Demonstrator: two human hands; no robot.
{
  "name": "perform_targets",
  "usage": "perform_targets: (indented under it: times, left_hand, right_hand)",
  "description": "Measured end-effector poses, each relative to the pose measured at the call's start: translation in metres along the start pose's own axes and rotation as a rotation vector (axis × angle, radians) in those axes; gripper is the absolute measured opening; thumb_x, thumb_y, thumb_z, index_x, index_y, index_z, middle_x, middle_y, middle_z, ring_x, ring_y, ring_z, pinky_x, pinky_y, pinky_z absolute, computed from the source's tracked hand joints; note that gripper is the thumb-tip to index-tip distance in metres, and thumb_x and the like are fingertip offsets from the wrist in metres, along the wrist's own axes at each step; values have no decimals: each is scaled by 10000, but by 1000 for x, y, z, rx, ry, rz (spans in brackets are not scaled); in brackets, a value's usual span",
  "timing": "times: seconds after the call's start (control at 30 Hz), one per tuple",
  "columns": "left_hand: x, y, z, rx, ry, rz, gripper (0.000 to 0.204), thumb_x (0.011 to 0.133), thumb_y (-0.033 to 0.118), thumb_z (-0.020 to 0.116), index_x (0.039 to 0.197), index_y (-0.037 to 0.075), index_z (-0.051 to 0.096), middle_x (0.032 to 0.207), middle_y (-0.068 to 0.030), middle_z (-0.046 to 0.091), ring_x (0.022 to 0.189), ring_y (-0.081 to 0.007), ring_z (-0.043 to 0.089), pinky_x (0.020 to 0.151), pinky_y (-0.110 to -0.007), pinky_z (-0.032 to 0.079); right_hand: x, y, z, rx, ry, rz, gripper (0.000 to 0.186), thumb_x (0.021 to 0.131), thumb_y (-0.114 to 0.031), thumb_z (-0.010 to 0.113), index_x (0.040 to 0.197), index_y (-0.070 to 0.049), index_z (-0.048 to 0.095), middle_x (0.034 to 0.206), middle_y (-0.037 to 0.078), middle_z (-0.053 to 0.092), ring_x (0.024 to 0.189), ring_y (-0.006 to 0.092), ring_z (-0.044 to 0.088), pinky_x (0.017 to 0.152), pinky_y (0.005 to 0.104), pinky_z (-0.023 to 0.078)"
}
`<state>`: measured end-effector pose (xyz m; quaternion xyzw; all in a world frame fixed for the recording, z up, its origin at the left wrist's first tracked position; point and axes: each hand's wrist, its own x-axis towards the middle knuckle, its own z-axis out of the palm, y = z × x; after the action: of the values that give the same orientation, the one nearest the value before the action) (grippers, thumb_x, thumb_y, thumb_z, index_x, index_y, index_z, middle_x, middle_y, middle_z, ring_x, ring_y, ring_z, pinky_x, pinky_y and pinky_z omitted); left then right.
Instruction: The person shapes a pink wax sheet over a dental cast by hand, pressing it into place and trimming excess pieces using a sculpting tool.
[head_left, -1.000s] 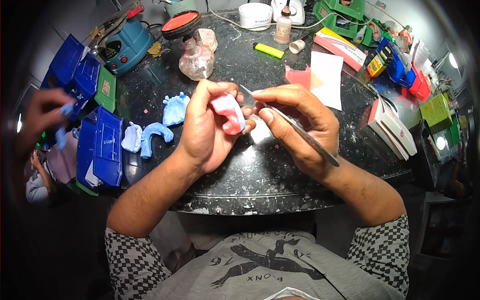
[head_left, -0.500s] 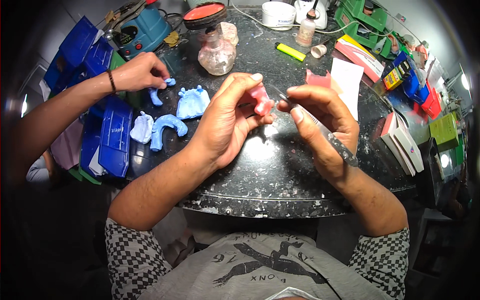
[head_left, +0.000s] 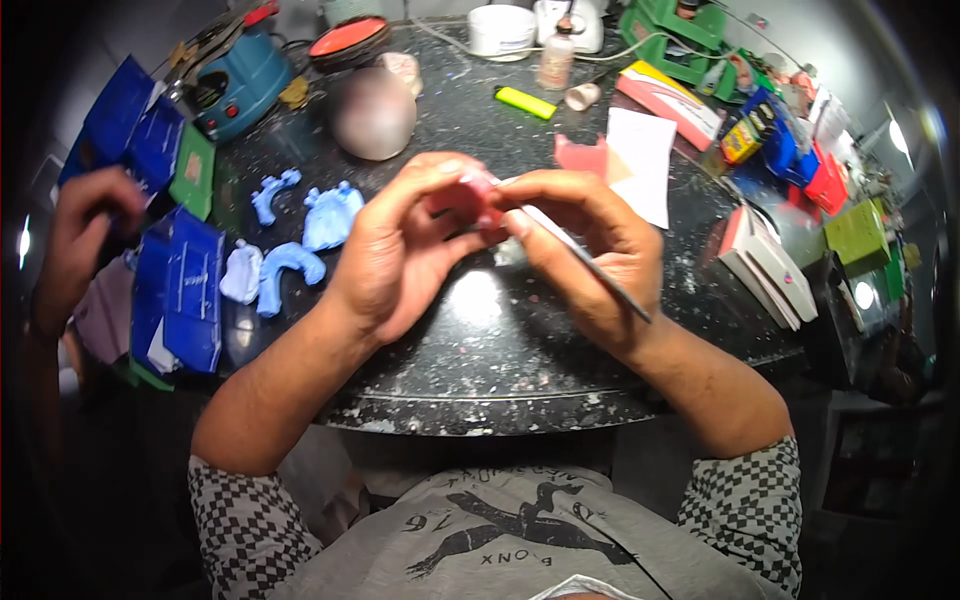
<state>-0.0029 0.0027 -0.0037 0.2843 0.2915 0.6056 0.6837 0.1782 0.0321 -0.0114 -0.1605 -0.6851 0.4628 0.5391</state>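
co-worker's hand [head_left: 88,225] drawn back to nine o'clock, blue dental arch [head_left: 265,197] at ten, left hand [head_left: 390,255] gripping red waxy piece [head_left: 458,202], right hand [head_left: 600,240] pinching slim metal tool [head_left: 592,264]

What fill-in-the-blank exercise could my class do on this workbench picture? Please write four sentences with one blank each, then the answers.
1. The slim metal tool is held in the person's ____ hand.
2. The pink moulded piece is held mainly in the person's ____ hand.
3. The larger arch-shaped piece on the bench is light ____.
4. The white paper lies ____ the lighter and the bright green box.

Missing words: right; left; blue; between.
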Motion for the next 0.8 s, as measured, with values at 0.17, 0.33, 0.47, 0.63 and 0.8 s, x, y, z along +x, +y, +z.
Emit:
perform_targets:
  times: [0.17, 0.33, 0.47, 0.63, 0.8]
  left_hand:
    - [-1, 4, 1, 69, -69, 39, 228, 981, 269, 573, 1077, 62, 569, 1018, -87, 633, 962, -183, 619, 934, -365, 491]
    - [-1, 0, 0, -12, -81, -34, 225, 992, 270, 562, 1066, 58, 572, 975, -88, 645, 930, -181, 633, 918, -371, 503]
    - [-2, -1, -6, 19, -84, -42, 240, 993, 275, 570, 1098, 61, 593, 1072, -53, 615, 1057, -158, 604, 970, -367, 499]
    - [-1, -2, -4, 100, 25, 24, 269, 985, 285, 589, 1073, 31, 612, 1052, -72, 631, 1042, -166, 607, 979, -345, 489]
    - [1, -2, -8, 97, -57, 102, 302, 974, 249, 589, 1141, -3, 586, 1072, -105, 633, 1031, -181, 607, 986, -344, 482]
  right_hand:
    - [2, -3, -2, -177, -10, -108, 236, 893, 13, 670, 1128, 18, 645, 1087, 107, 679, 1022, 165, 648, 916, 275, 499]
    - [-2, -5, 2, -9, 2, 61, 250, 914, 11, 643, 1161, 28, 606, 1150, 126, 649, 1094, 187, 625, 973, 310, 480]
    - [0, -2, 0, -36, -25, 43, 248, 921, 17, 630, 1166, 33, 594, 1159, 125, 644, 1098, 188, 626, 985, 319, 478]
    - [-1, 0, 2, -11, -22, 52, 260, 919, 20, 626, 1174, 34, 581, 1160, 134, 641, 1116, 197, 620, 998, 319, 469]
    - [1, 0, -1, -13, -23, 5, 259, 918, 24, 618, 1174, 32, 577, 1159, 143, 644, 1122, 198, 619, 1002, 317, 467]
